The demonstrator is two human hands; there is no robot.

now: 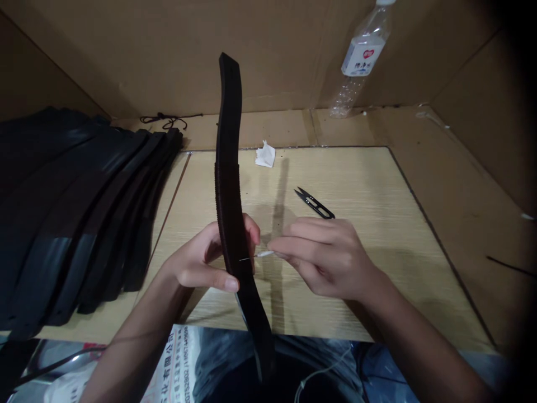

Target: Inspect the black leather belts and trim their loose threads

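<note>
My left hand (210, 260) is closed around a long, black, gently curved strip (230, 123), thumb in front and fingers behind. The strip stands nearly upright, its lower end toward my lap. A dark brown wrapping with ridged edges (230, 207) covers its middle. In a pinch, my right hand (323, 252) holds a thin needle-like tool with a small white handle (265, 253). The tool's fine metal tip lies across the front of the strip, near the lower part of the wrapping. Just beyond my right hand lie black thread snips (314, 202).
Many similar black strips (84, 212) lie stacked at the left. A crumpled white paper scrap (265, 154) is on the wooden tabletop (344, 173). Cardboard walls (272, 56) enclose the back and sides. A clear plastic bottle (363, 56) stands at the back right, and dark cord (168, 118) lies at the back left.
</note>
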